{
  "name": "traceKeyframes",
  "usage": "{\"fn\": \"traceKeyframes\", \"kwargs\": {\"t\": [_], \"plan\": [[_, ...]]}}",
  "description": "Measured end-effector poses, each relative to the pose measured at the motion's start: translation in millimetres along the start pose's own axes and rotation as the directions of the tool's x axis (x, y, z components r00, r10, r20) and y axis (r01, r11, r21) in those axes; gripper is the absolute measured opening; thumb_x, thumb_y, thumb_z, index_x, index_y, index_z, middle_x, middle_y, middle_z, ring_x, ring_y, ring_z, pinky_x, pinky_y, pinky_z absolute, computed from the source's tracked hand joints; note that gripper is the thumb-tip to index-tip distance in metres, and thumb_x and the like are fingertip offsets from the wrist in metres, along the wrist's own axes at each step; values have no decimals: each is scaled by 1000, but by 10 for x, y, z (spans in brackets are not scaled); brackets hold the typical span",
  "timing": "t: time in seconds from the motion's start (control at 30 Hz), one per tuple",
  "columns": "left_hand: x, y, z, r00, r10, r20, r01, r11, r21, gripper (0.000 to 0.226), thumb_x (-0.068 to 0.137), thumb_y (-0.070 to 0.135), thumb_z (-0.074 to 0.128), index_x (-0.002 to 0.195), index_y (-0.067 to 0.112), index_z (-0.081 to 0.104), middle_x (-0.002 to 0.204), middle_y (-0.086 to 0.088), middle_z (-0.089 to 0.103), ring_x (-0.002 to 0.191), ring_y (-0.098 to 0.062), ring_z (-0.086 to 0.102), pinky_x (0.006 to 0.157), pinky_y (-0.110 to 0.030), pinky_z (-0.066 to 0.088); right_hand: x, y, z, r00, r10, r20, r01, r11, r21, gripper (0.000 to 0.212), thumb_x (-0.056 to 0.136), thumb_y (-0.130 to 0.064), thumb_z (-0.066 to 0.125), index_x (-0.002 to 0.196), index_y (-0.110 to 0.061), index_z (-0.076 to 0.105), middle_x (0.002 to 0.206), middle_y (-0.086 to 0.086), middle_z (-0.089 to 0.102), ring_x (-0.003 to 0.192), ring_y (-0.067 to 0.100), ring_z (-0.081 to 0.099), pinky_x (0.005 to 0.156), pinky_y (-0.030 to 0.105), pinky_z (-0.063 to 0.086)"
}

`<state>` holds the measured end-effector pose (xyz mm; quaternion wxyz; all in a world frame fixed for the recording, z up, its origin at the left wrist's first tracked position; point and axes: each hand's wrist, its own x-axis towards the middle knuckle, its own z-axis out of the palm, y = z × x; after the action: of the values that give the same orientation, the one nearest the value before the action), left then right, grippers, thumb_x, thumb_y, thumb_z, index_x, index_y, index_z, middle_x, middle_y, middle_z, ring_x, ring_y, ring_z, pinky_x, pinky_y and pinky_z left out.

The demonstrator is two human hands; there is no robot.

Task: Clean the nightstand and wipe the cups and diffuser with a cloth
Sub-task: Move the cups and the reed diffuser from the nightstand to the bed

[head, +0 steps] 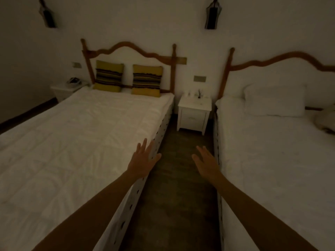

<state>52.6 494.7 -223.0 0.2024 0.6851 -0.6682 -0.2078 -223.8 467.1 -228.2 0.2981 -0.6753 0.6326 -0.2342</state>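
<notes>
We see a dim bedroom with two beds and a narrow strip of dark floor [174, 187] running up the middle of the frame. Both hands reach forward over that strip, bare and holding nothing. The left hand [143, 158] sits at lower centre-left, fingers straight and spread, over the edge of the left bed [81, 133]; whether it touches the bed we cannot tell. The right hand [205, 161] is at lower centre-right, fingers straight and close together, just beside the edge of the right bed [272, 151]. The two hands are apart from each other.

The white nightstand [194, 113] stands at the centre of the frame, against the wall between the two beds, well apart from the hands. On its top, a diffuser [199, 92] with dark reeds rises near the back, and small pale things to its left may be the cups [188, 93], too small and dim to make out.

Two striped yellow cushions [126, 77] lean on the left headboard, a white pillow [273, 100] lies on the right bed, and a telephone [73, 82] rests on a second nightstand [62, 91] at left
</notes>
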Motion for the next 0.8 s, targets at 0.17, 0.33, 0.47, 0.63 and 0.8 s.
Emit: {"fn": "traceKeyframes", "kwargs": {"t": [0.17,0.33,0.47,0.63,0.8], "plan": [[1214,119,-65,1000,-11,24,10,999,35,95,76,82,17,157,36,-2,166,2,-12,152,-29,-10,120,-57,8,1003,163,-359,1000,0,-10,0,999,-49,61,101,-55,39,157,-35,22,168,-2,9,153,25,15,124,50,17],[2402,367,-48,999,16,46,-19,998,64,87,83,78,21,156,37,-3,166,4,-12,152,-28,-11,120,-54,6,1867,383,-675,997,34,-75,-38,998,-54,60,102,-54,40,156,-35,23,167,0,14,152,25,17,123,51,20],[3373,618,193,994,70,78,-79,990,119,83,88,77,25,156,40,-4,166,5,-12,152,-28,-12,120,-54,6,2626,671,-917,995,46,-90,-59,987,-152,61,102,-54,38,157,-35,20,168,-1,11,154,24,12,124,50,18],[4630,804,583,981,166,100,-183,962,200,80,89,76,29,152,45,-9,166,5,-13,152,-28,-9,120,-53,8,3774,1088,-1173,992,52,-117,-72,982,-172,62,101,-57,37,157,-37,18,168,-4,7,155,21,1,123,48,14],[6023,1077,803,985,119,123,-148,953,265,81,90,75,30,153,43,-11,165,3,-15,152,-28,-10,120,-53,8,5092,1411,-1614,986,110,-128,-123,988,-95,60,102,-55,38,157,-38,20,167,-4,12,155,21,0,123,49,11]]}}
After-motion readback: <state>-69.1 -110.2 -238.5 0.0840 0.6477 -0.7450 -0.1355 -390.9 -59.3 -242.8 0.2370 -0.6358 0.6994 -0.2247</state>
